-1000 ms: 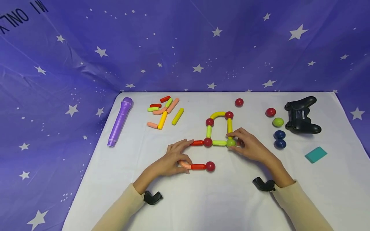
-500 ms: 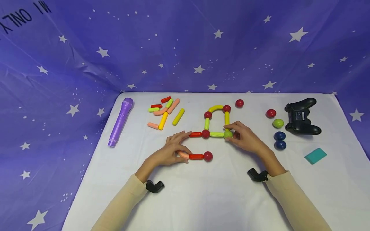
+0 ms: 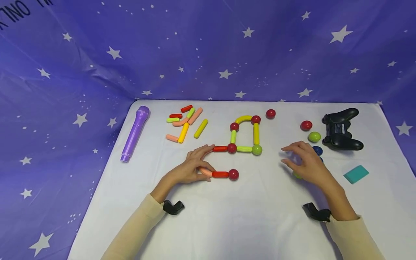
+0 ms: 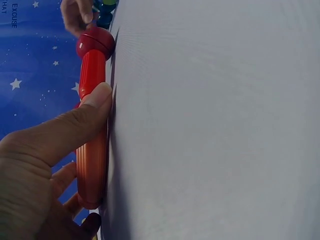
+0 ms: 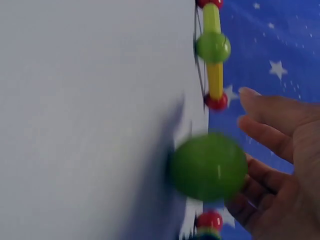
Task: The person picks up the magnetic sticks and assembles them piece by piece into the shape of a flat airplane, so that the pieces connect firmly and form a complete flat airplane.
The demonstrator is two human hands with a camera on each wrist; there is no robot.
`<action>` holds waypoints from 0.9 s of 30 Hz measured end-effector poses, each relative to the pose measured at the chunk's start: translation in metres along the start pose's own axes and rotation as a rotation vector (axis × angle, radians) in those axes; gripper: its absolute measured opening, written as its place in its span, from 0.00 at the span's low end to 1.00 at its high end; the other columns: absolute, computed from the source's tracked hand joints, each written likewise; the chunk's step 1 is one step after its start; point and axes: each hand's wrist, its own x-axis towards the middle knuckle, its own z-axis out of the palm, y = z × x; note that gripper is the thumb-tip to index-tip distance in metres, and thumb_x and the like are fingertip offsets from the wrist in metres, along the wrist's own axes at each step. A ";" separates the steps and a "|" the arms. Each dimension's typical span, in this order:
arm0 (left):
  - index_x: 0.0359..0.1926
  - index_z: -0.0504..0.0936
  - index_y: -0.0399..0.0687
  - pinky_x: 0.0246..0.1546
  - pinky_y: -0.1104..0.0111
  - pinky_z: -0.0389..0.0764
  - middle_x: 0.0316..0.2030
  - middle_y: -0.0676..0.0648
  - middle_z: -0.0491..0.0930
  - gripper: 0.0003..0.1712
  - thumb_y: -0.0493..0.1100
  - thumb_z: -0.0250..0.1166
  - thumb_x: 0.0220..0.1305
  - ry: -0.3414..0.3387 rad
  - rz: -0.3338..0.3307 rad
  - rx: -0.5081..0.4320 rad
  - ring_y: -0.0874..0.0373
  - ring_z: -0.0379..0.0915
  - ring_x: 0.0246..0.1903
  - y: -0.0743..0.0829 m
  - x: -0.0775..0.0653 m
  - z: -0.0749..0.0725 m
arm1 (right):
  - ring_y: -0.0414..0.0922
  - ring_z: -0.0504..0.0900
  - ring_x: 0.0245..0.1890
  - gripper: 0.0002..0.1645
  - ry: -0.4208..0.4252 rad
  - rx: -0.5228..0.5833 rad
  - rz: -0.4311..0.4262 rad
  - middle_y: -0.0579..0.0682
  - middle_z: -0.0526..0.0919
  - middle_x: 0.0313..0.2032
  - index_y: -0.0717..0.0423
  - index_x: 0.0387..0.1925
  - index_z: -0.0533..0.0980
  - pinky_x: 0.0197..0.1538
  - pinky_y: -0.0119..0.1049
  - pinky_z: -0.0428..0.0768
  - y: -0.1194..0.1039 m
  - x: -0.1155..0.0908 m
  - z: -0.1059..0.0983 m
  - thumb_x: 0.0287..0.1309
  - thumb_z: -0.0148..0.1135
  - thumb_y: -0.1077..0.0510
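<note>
My left hand (image 3: 190, 169) pinches a curved salmon stick (image 3: 205, 171) between thumb and fingers. A red stick (image 3: 221, 174) and a red ball (image 3: 233, 174) continue from it. A fingertip of this hand touches another red stick (image 3: 220, 148), joined to a closed shape of balls and sticks, with a green ball (image 3: 257, 150) at its near right corner. My right hand (image 3: 307, 164) hovers to the right of that shape, thumb and index finger apart. Another green ball (image 5: 209, 166) is beside its lower fingers; I cannot tell whether they touch it. In the head view the hand mostly covers this ball.
Loose sticks, including a yellow one (image 3: 200, 128), lie at the back left, near a purple microphone-shaped toy (image 3: 134, 135). At the right are loose balls, including a red one (image 3: 306, 125), a black game controller (image 3: 341, 129) and a teal block (image 3: 356, 174).
The joined pieces have slid away from me, with both hands on them. After that, my right hand has let go of the corner green ball and moved right. My left hand keeps its grip.
</note>
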 end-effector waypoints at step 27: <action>0.43 0.88 0.62 0.67 0.46 0.49 0.77 0.47 0.49 0.15 0.51 0.76 0.52 0.014 -0.014 -0.016 0.48 0.37 0.77 0.003 -0.004 -0.002 | 0.60 0.74 0.46 0.17 0.023 -0.270 -0.079 0.60 0.80 0.39 0.60 0.39 0.81 0.50 0.60 0.71 0.021 0.000 -0.009 0.44 0.73 0.70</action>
